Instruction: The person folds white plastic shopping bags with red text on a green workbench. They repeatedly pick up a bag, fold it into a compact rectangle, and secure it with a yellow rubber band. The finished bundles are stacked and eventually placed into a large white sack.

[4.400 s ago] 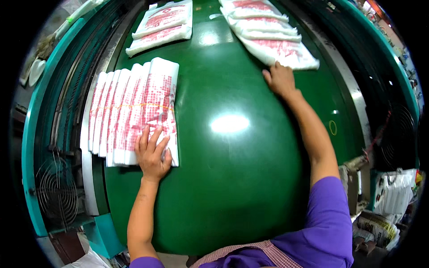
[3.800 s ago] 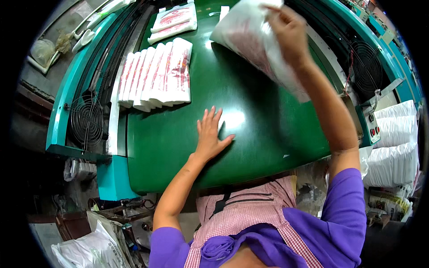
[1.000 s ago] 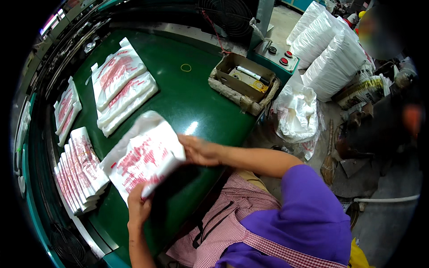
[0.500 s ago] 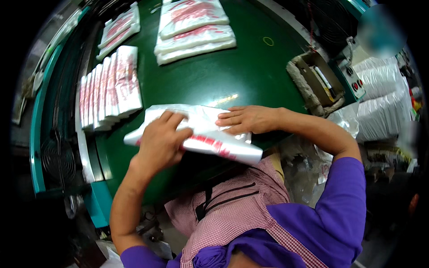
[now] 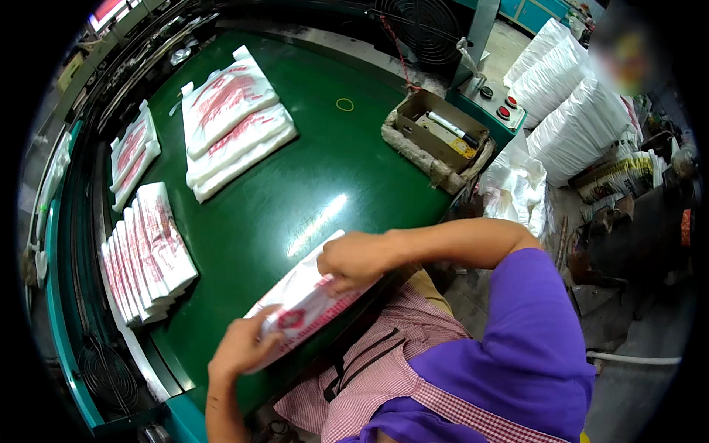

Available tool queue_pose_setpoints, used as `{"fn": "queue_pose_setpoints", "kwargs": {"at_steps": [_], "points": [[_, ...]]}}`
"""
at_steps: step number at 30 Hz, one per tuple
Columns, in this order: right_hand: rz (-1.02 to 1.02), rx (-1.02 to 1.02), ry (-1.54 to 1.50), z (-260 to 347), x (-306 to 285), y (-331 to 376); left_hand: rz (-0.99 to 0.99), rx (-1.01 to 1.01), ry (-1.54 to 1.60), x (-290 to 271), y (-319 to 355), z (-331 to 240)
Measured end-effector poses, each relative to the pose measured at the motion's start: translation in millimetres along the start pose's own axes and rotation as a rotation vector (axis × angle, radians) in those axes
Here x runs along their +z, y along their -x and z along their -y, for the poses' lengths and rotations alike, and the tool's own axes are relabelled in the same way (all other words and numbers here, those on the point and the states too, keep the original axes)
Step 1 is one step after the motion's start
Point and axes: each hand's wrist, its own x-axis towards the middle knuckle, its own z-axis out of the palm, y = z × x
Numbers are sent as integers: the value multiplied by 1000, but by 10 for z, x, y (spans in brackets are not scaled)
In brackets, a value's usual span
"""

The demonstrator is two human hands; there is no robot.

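Note:
A white plastic-bag bundle with red print (image 5: 299, 304), folded into a long narrow strip, lies slantwise at the near edge of the green table. My left hand (image 5: 247, 341) grips its near left end, thumb on top and fingers around the edge. On the right part of the strip, my right hand (image 5: 356, 260) has its fingers curled down and closed on the plastic. Folded bag bundles (image 5: 151, 251) stand packed in a row at the left. Flat stacks of printed bags (image 5: 240, 125) lie farther back, with a smaller stack (image 5: 134, 156) beside them.
A padded cardboard box (image 5: 413, 151) holding a marker sits at the table's right edge, beside a control box with red buttons (image 5: 493, 109). A yellow rubber band (image 5: 345, 105) lies on the green table (image 5: 325, 173). Large white sacks (image 5: 572, 118) stand at the right.
The bundle has gone from loosely spread to a narrow folded strip, turned slantwise. My right hand has changed from flat fingers to a curled grip. The whole view has also swung to the right.

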Motion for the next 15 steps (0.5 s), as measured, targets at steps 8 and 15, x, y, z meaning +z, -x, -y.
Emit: {"fn": "queue_pose_setpoints", "kwargs": {"at_steps": [8, 15], "points": [[-414, 19, -426, -800, -160, -588, -636, 308, -59, 312, -553, 134], [-1058, 982, 69, -2225, -1080, -519, -221, 137, 213, 465, -355, -65]]}}
